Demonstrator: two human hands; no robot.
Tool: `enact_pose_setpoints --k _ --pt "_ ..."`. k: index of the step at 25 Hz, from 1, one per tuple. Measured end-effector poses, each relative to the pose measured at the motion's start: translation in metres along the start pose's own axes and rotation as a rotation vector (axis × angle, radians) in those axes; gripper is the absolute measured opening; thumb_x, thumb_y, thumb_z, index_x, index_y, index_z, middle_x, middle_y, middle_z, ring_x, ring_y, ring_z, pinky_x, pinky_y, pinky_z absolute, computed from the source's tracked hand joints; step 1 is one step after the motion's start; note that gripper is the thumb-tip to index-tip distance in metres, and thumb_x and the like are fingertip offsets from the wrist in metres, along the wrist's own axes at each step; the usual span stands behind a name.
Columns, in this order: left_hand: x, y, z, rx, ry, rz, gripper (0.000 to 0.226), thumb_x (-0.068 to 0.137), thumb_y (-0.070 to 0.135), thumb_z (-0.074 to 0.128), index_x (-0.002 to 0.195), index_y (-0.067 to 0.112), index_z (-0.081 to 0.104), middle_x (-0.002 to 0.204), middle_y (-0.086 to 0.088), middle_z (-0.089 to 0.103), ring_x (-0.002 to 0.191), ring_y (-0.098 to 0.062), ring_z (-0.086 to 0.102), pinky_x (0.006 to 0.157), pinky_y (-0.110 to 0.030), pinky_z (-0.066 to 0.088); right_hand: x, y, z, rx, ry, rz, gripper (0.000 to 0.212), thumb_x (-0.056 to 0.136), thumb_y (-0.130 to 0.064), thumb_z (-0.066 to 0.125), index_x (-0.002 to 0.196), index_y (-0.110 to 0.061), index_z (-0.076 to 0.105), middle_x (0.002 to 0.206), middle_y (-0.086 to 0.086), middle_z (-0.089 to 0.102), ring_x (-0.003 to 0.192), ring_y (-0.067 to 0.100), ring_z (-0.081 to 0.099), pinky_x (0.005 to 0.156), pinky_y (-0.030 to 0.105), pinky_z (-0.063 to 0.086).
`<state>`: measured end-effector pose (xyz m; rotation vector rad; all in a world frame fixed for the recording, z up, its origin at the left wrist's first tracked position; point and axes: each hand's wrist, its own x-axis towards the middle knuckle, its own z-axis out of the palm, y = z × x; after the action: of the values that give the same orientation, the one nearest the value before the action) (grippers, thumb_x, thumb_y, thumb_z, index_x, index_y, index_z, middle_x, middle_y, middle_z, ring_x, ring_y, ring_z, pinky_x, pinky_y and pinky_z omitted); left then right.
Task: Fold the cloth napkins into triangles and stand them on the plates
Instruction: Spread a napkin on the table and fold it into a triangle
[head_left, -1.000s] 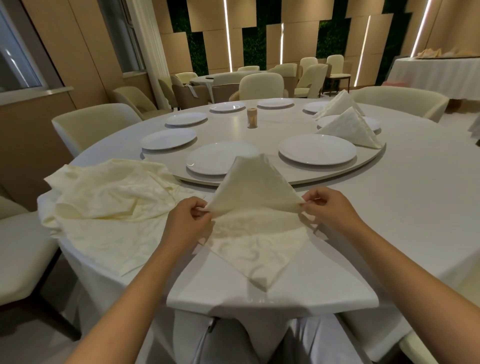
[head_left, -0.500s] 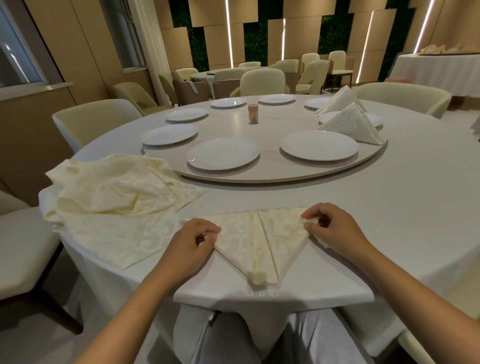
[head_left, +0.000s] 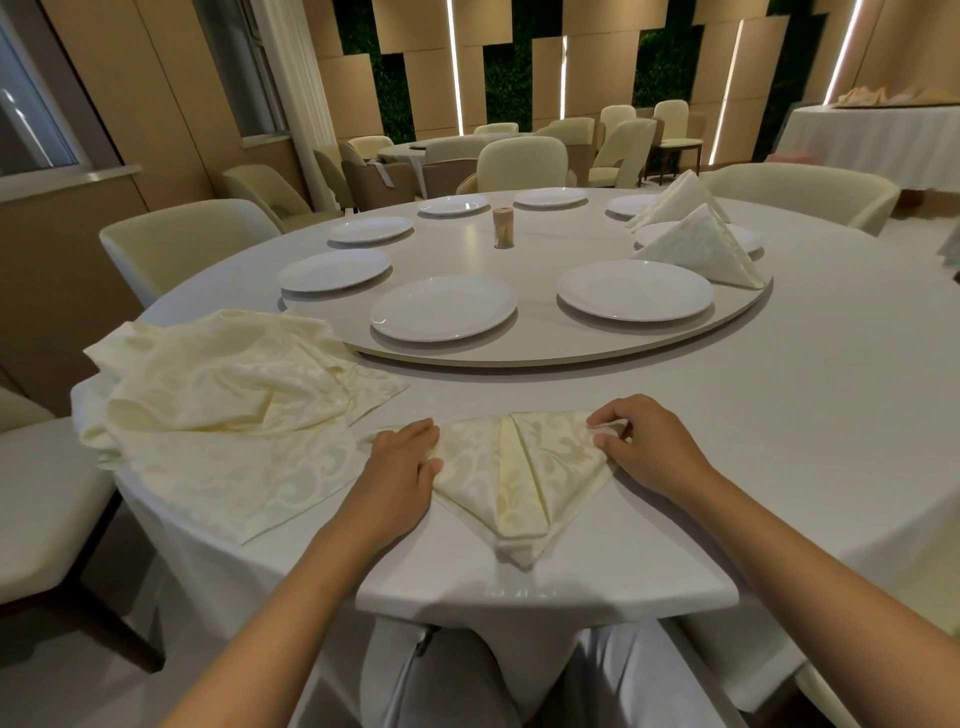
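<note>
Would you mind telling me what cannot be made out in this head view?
- Left corner of the folded napkin: covered by the left hand.
- How many cloths the napkin pile holds: the layers overlap.
- Plate under the nearer standing napkin: mostly hidden behind it.
- Contents of the small holder: too small.
- Items on the far table: cut off by the right edge.

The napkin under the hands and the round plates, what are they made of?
The napkin looks like woven cloth, cream with a shiny swirl pattern; it creases softly. The plates look like glazed white ceramic, smooth and glossy, though plastic can't be ruled out.
</note>
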<state>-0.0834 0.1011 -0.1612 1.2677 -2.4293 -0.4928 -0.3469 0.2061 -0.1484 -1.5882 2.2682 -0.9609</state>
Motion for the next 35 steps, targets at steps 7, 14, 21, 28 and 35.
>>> enact_pose_setpoints --k 7,14,21,28,35 --pt "-0.026 0.024 -0.013 0.313 0.276 -0.040 0.044 0.097 0.040 0.046 0.135 0.021 0.054 0.147 -0.004 0.041 0.129 -0.026 0.039 0.102 -0.038 0.036 -0.007 0.002 0.000 0.118 0.053 -0.013 0.010 0.088 -0.015 0.064 0.096 -0.021 0.067 0.106 -0.006 0.055 0.098 0.013 0.054 0.082 0.019 0.039" --pt "0.009 0.067 0.013 0.254 -0.193 0.206 0.063 0.099 0.055 0.017 0.153 0.031 -0.004 0.160 0.005 -0.018 0.145 -0.017 -0.022 0.119 -0.043 -0.012 -0.003 -0.022 0.007 -0.348 0.116 -0.220 0.033 0.095 -0.030 0.049 0.127 -0.027 0.059 0.142 -0.003 0.047 0.130 0.020 0.035 0.103 0.034 0.029" --pt "0.020 0.061 0.037 0.463 -0.308 0.221 0.067 0.097 0.058 0.020 0.152 0.032 -0.008 0.159 0.005 -0.020 0.146 -0.021 -0.019 0.117 -0.050 -0.011 0.013 -0.025 0.028 -0.454 -0.263 -0.181 0.051 0.103 -0.035 0.020 0.152 -0.025 0.013 0.160 -0.003 0.010 0.147 0.015 0.005 0.120 0.036 0.002" --pt "0.020 0.061 0.036 0.477 -0.328 0.219 0.071 0.092 0.064 0.013 0.152 0.033 -0.009 0.159 0.005 -0.021 0.146 -0.021 -0.021 0.117 -0.051 -0.009 0.015 0.012 0.012 -0.512 -0.312 -0.067 0.059 0.100 -0.048 0.011 0.153 -0.024 -0.001 0.161 -0.003 -0.005 0.147 0.014 -0.007 0.119 0.035 -0.005" --pt "0.017 0.060 0.035 0.421 -0.302 0.218 0.076 0.083 0.067 0.009 0.152 0.037 -0.003 0.159 0.009 -0.018 0.146 -0.017 -0.018 0.118 -0.050 -0.008 0.007 0.023 0.003 -0.535 -0.147 -0.069 0.065 0.097 -0.053 0.006 0.152 -0.020 0.016 0.160 -0.001 0.012 0.148 0.015 0.004 0.120 0.036 -0.002"
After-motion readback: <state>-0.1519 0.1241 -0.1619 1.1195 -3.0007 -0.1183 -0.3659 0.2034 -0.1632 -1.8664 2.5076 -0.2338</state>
